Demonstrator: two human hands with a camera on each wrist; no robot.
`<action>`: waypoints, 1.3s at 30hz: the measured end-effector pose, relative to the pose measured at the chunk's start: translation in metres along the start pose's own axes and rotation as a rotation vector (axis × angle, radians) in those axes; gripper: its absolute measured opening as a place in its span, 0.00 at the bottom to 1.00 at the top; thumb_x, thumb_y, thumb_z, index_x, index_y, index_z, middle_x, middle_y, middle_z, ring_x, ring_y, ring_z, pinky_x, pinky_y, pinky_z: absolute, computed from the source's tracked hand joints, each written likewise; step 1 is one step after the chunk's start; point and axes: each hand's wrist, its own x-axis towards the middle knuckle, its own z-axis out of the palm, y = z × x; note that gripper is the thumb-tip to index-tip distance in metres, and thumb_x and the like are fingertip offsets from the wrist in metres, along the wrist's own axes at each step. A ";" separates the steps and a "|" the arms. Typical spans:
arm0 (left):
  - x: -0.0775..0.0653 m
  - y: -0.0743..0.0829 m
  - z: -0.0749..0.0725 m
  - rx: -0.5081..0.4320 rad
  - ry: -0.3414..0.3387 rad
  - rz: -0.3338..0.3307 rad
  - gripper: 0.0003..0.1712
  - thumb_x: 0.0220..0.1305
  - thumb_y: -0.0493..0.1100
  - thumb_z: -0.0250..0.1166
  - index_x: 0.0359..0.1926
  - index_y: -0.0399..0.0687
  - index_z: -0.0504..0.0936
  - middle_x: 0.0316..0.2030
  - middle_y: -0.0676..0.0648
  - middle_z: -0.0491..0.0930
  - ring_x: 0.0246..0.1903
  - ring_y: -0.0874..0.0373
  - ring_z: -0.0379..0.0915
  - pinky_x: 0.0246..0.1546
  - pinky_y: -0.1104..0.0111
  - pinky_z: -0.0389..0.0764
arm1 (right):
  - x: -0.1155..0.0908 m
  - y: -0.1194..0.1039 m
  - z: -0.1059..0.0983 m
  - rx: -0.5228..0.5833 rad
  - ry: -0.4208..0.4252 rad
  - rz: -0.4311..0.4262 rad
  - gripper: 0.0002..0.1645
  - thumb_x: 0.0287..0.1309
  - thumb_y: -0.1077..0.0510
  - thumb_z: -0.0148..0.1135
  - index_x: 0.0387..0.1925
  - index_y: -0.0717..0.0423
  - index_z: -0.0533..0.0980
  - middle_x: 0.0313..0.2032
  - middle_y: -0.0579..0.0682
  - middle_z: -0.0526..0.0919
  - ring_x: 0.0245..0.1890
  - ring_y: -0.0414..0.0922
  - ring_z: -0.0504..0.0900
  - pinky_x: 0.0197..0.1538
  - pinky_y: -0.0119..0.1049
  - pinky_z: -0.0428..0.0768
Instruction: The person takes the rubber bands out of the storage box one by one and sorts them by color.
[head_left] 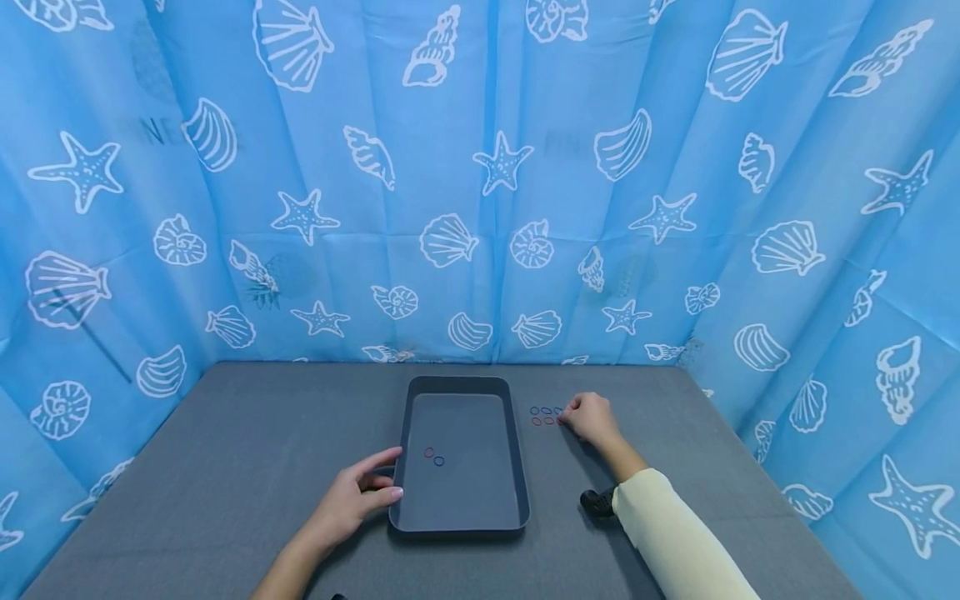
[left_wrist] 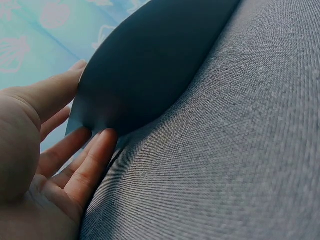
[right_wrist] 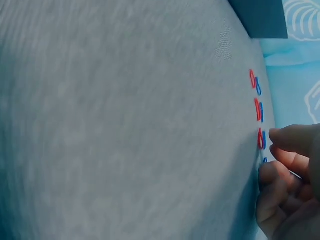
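Right hand [head_left: 592, 419] at the rings [head_left: 548, 421], left hand [head_left: 351, 500] at the tray [head_left: 468, 492]

Nearest on the tabletop [head_left: 262, 450] is the short near wall of the tray, which sits flat in the middle, its long sides running away from the person. The left hand touches its left wall toward the near end; thumb and forefinger are spread, so that grip is apart, more a steadying touch than a clasp. That light contact seems right: enough to stop the tray sliding, without tipping it.

To the right, a black wrist device [head_left: 597, 503] sits at the edge of a pale sleeve [head_left: 675, 533]. In the left half of the tray lie a red ring [head_left: 429, 452] and a blue ring [head_left: 439, 461], close beside each other.

Farther off, right of the tray, the other rings lie in two short rows, red on the near side and blue on the far side. The right hand is at the right end of these rows, fingers curled and tips low; a blue loop [right_wrist: 265, 161] shows beside them in the right wrist view, but I cannot tell whether the grip has come together on it. Such thin rings probably want a fingertip pinch on one edge, lifted straight up so that the neighbours stay put.

Beyond the far edge hangs the blue curtain [head_left: 491, 217], printed with white shells and starfish
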 end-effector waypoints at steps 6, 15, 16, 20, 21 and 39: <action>-0.001 0.002 0.001 0.013 0.005 -0.006 0.35 0.60 0.42 0.70 0.68 0.48 0.70 0.60 0.39 0.70 0.43 0.52 0.74 0.40 0.61 0.78 | 0.001 -0.011 0.000 0.078 -0.005 -0.021 0.10 0.58 0.61 0.65 0.22 0.58 0.79 0.22 0.47 0.80 0.23 0.43 0.75 0.27 0.36 0.71; -0.001 0.004 0.000 -0.001 -0.009 -0.001 0.34 0.61 0.42 0.69 0.68 0.47 0.69 0.61 0.38 0.70 0.44 0.52 0.74 0.42 0.61 0.78 | -0.002 -0.040 0.000 0.116 -0.012 -0.070 0.10 0.57 0.62 0.67 0.22 0.60 0.79 0.24 0.49 0.82 0.24 0.43 0.77 0.30 0.38 0.75; -0.001 0.004 0.000 0.001 -0.008 -0.002 0.34 0.61 0.42 0.69 0.68 0.47 0.69 0.61 0.38 0.70 0.44 0.52 0.74 0.42 0.61 0.78 | -0.002 -0.044 0.000 0.119 -0.016 -0.074 0.09 0.57 0.62 0.67 0.22 0.60 0.79 0.24 0.48 0.82 0.24 0.43 0.77 0.30 0.38 0.75; -0.001 0.005 0.001 0.009 -0.003 -0.007 0.34 0.61 0.42 0.69 0.68 0.48 0.70 0.61 0.38 0.70 0.44 0.52 0.74 0.42 0.60 0.78 | -0.004 -0.055 0.003 0.148 -0.035 -0.078 0.09 0.57 0.61 0.67 0.23 0.59 0.79 0.24 0.49 0.81 0.24 0.45 0.78 0.29 0.38 0.75; -0.001 0.005 0.001 0.011 -0.001 -0.009 0.34 0.61 0.42 0.69 0.68 0.48 0.70 0.61 0.39 0.70 0.43 0.52 0.74 0.42 0.60 0.78 | -0.005 -0.057 0.004 0.162 -0.039 -0.080 0.09 0.57 0.61 0.67 0.23 0.59 0.79 0.24 0.49 0.81 0.25 0.46 0.78 0.29 0.38 0.75; -0.001 0.002 -0.001 -0.006 -0.014 -0.018 0.35 0.61 0.42 0.69 0.69 0.47 0.69 0.62 0.37 0.69 0.44 0.52 0.74 0.42 0.60 0.78 | -0.016 -0.102 0.020 0.310 -0.134 -0.113 0.07 0.58 0.61 0.68 0.26 0.59 0.80 0.25 0.48 0.79 0.22 0.43 0.74 0.29 0.36 0.75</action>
